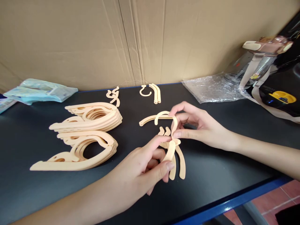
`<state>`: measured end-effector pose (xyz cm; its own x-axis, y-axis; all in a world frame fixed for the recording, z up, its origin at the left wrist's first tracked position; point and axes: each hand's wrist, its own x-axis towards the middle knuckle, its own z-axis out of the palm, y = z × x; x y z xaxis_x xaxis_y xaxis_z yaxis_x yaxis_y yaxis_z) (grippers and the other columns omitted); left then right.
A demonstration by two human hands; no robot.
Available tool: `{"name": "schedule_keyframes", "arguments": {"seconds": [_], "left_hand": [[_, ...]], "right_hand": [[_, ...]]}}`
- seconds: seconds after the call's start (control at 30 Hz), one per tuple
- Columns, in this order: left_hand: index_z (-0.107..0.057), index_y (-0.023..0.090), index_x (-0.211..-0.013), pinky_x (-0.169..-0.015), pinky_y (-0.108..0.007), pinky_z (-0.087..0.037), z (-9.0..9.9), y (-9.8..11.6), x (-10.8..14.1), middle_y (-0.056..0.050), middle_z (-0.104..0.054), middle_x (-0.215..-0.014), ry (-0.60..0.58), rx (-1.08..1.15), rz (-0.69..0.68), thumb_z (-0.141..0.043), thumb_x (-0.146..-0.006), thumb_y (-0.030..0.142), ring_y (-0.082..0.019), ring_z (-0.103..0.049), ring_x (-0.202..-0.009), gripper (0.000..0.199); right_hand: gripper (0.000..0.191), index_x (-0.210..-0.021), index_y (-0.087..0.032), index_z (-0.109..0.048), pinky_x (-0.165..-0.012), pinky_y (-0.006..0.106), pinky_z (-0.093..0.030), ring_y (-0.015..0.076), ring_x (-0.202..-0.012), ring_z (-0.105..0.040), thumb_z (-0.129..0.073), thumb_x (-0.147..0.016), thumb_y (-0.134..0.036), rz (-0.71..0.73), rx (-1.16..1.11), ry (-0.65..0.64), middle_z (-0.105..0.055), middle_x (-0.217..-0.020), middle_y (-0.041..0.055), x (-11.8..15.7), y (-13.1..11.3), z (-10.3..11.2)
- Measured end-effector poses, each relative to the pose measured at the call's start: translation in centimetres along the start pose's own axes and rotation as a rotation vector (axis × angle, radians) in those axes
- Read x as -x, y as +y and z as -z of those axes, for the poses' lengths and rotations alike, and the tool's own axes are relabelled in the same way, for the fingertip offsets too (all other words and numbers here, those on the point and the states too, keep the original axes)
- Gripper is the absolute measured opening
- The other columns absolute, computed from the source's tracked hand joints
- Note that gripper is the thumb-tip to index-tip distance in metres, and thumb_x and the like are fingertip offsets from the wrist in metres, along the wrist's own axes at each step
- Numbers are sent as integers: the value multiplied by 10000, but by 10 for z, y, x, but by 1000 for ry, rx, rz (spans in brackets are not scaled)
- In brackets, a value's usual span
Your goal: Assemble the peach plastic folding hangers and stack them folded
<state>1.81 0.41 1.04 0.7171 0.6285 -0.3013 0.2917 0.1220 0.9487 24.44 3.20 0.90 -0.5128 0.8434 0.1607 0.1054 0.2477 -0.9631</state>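
Note:
My left hand [150, 168] pinches a cream plastic hanger arm [170, 152] between thumb and fingers, low over the table. Just above it, my right hand [197, 125] grips a curved hanger hook [175, 123] of the same colour. The hook's lower end meets the top of the arm; whether they are joined I cannot tell. Beneath and beside my hands lie loose curved arms [182, 162] and small pieces [167, 131]. Behind the hook rests another long curved arm [146, 119], partly covered by my right hand.
Stacks of folded cream hangers [98, 156] stand at the left. More loose parts [114, 95] and a hook with arms [157, 93] lie near the cardboard [82, 40]. A blue packet [39, 90], clear plastic bag [211, 87] and strapped bottle [260, 62] sit toward the back.

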Motion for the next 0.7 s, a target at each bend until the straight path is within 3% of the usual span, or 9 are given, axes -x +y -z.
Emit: {"name": "schedule_keyframes", "arguments": {"seconds": [0.07, 0.17, 0.3, 0.4, 0.57, 0.7], "left_hand": [[-374, 297, -1367, -425, -132, -408, 1, -3, 0, 71, -586, -801, 7, 50, -14, -493, -994, 320, -45, -463, -481, 393], [-334, 341, -1385, -417, -127, -437, 2, -7, -1, 54, -602, -876, 43, 135, -38, -470, -1023, 363, -29, -516, -452, 388], [-379, 341, -1338, -423, -145, -502, 3, -6, -3, 23, -605, -996, 103, 257, -105, -500, -1022, 382, -40, -579, -497, 341], [-462, 289, -1251, -473, -171, -560, 4, -5, -3, -1, -604, -1051, 118, 283, -109, -566, -994, 324, -81, -619, -642, 280], [-519, 267, -1163, -505, -180, -580, 6, -4, -2, 26, -612, -939, 135, 320, -125, -613, -963, 268, -102, -616, -693, 220], [-554, 207, -942, -490, -174, -577, 7, -2, -3, 50, -569, -853, 187, 318, -137, -587, -971, 267, -60, -554, -593, 74]], "right_hand": [[326, -1225, -254, -454, -760, 288, -492, 137, -776, -635, -634, -960, -315, 47, 119, 115, -663, -814, -37, -1, 4, 3], [308, -1235, -239, -508, -808, 327, -470, 175, -854, -607, -596, -976, -383, 131, 484, 233, -659, -906, 10, -6, 12, 14], [345, -1261, -190, -619, -967, 430, -419, 268, -1117, -566, -557, -990, -394, 197, 964, 118, -627, -1234, 121, -14, 21, 29], [308, -1208, -211, -690, -971, 460, -389, 290, -1153, -556, -524, -1007, -375, 172, 1134, 79, -633, -1250, 120, -16, 23, 33], [129, -871, -189, -692, -861, 404, -397, 235, -909, -600, -594, -929, -250, 128, 1151, 221, -700, -938, 54, -14, 17, 31], [105, -870, -201, -608, -730, 333, -418, 186, -753, -600, -562, -918, -282, -23, 769, 282, -702, -795, 13, -13, 14, 30]]}}
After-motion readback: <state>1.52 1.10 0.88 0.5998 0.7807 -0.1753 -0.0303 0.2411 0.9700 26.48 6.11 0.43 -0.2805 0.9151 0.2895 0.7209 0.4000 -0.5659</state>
